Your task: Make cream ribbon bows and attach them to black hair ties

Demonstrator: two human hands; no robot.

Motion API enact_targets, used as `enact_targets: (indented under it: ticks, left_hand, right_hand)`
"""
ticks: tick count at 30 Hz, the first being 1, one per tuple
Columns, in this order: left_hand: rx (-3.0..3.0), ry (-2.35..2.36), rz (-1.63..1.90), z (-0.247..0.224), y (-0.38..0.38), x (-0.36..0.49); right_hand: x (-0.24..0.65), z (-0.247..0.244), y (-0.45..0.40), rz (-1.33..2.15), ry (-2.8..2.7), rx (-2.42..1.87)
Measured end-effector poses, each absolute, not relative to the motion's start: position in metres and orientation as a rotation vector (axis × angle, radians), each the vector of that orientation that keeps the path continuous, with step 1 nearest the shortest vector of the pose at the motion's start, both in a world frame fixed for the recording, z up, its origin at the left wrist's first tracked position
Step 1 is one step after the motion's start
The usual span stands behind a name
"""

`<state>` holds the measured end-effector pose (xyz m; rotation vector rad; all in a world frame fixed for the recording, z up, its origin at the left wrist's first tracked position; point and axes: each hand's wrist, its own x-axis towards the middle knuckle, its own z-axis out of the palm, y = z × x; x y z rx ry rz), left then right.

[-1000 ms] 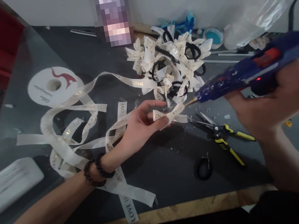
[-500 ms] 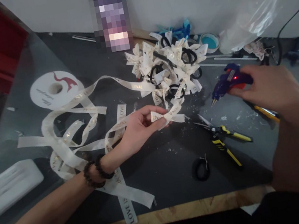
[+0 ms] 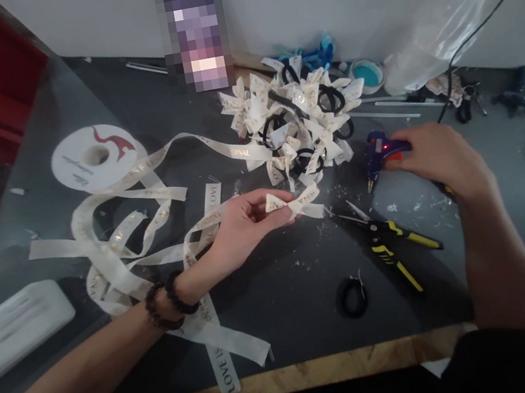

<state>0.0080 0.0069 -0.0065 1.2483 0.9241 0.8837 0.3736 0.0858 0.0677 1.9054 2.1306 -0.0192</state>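
Between its thumb and fingers, my left hand (image 3: 252,225) pinches a cream ribbon bow (image 3: 305,201) with gold lettering, above the middle of the dark table (image 3: 283,315). To the right, my right hand (image 3: 443,158) is closed round a purple glue gun (image 3: 379,152) with a small red light; its nozzle points down, apart from the bow. Just behind the bow lies a pile of finished-looking ribbon bows with black hair ties (image 3: 307,104). Loose printed ribbon (image 3: 117,269) runs under and around my left wrist.
Yellow-handled pliers (image 3: 392,241) lie with open jaws toward the bow. A black hair tie (image 3: 353,297) is near the front edge. Also present are a ribbon spool (image 3: 77,165), a white tray (image 3: 21,327), teal tape (image 3: 368,74) and a hanging cord (image 3: 479,16).
My right hand has moved left with the glue gun, closer to the bow, and the nozzle now points more steeply down. The cord has shifted. My left hand has hardly moved.
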Motion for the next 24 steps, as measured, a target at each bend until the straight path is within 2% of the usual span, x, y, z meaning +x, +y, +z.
enact_targets:
  ticks: [6,9,10,11,14,16,19,24]
  left_hand:
    - [1.25,0.932,0.912,-0.009,0.006,0.009]
    - [1.251,0.945,0.933,-0.01,0.007,0.009]
    - [1.251,0.954,0.941,-0.01,0.007,0.009]
    - [1.25,0.964,0.95,-0.011,0.007,0.009]
    - [1.252,0.991,0.976,-0.013,0.007,0.009]
    - [1.254,0.991,0.988,-0.014,0.008,0.009]
    - [1.256,0.974,0.999,-0.014,0.008,0.009]
    - [1.273,0.965,0.963,-0.01,0.009,0.009]
  right_hand:
    - [0.357,0.08,0.071,0.023,2.122,1.851]
    - [0.338,0.097,0.056,0.192,2.055,1.978]
    - [0.331,0.103,0.05,0.146,2.081,2.012]
    - [0.323,0.108,0.045,-0.005,2.193,2.006]
    - [0.299,0.115,0.028,-0.803,2.537,1.356]
    - [0.284,0.113,0.015,-0.991,2.52,0.949]
    - [0.27,0.102,-0.002,-0.921,2.397,0.799]
    - [0.265,0.086,-0.024,-0.6,2.394,0.892]
